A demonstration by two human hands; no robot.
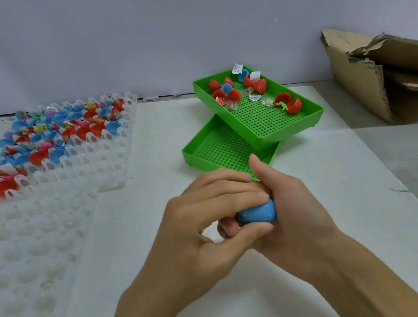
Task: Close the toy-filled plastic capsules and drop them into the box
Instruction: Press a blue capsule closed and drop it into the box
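Both hands meet low over the white tabletop [309, 264]: the left hand [201, 228] and right hand [289, 209] curl round a blue capsule [259, 213], probably closed, though fingers hide its seam. Just beyond them lie two stacked green trays [264, 121]; clear trays [44, 166] fill the left; a torn box [388, 76] stands far right against the wall.

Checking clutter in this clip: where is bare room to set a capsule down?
Bare: the near half of the upper green tray, the lower green tray, and tabletop between trays and cardboard box. Crowded: the white rack at left.
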